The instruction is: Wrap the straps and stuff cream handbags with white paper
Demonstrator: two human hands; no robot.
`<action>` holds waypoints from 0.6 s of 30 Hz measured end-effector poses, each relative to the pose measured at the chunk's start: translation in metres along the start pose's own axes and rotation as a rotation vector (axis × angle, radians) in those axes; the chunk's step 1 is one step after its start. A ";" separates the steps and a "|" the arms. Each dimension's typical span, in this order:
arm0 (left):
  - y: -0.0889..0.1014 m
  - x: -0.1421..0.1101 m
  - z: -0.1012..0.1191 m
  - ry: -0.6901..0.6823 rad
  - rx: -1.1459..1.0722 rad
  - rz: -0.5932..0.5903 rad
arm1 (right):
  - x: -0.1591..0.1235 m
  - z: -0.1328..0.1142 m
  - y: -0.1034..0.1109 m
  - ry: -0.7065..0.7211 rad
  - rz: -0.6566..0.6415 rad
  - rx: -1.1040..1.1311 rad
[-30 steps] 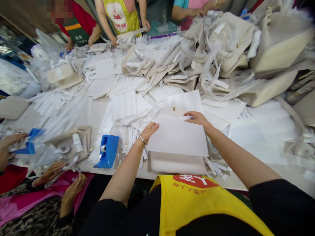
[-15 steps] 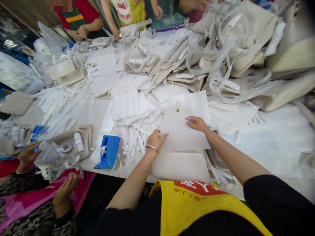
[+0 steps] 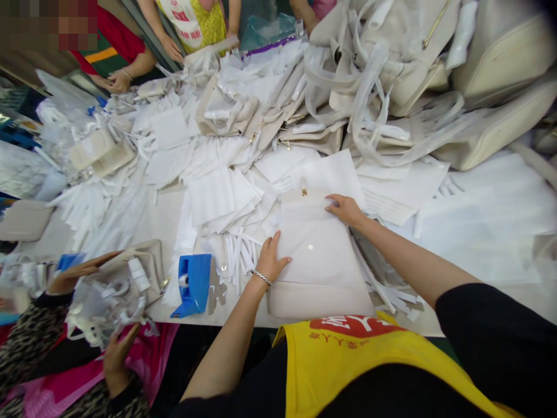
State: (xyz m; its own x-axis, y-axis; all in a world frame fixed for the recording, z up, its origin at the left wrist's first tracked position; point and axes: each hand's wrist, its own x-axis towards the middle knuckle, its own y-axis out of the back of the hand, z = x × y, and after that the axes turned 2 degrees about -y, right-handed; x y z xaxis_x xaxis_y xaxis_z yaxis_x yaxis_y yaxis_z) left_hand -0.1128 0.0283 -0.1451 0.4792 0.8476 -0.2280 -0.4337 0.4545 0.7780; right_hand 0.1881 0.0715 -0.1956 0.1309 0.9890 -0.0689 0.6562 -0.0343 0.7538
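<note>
I have one long pale table spanning the frame, covered in white sheets and beige bags too jumbled for me to count. A pile of bags fills the upper right, straps tangled across it. At least four other people are around: three along the top edge and one at lower left, bent to one handbag. One yellow apron crosses the bottom of my view.

One beige bag lies flat at lower centre, its flap opened toward the top, and one thin sheet covers its middle. White squares lie loosely stacked to its upper left. One blue tape dispenser stands left of it, with loose strips between them, too many to count.

The left hand has its fingers spread at the sheet's left edge, gripping nothing, and hides part of the bag's side. The right hand has thumb and forefinger near each other at the sheet's upper right edge; I can't tell whether they pinch it.

Smallest, I count one silver bracelet on the left wrist, one gold clasp on the flap and one round dot mid-sheet.
</note>
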 end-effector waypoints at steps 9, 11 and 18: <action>0.020 0.030 0.027 -0.297 0.338 0.182 | 0.007 -0.007 0.001 -0.030 -0.061 -0.208; 0.024 0.053 0.034 -0.427 0.383 0.097 | 0.003 -0.018 0.010 -0.013 0.007 -0.302; 0.011 0.081 0.038 -0.455 0.535 -0.187 | -0.025 -0.077 0.012 0.252 -0.192 -0.412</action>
State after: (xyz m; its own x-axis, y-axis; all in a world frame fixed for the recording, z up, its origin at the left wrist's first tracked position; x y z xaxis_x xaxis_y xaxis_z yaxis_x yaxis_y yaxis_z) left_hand -0.0495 0.0914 -0.1328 0.8293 0.5181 -0.2092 0.0627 0.2858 0.9562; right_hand 0.1355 0.0571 -0.1348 -0.1794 0.9777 -0.1095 0.2971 0.1600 0.9414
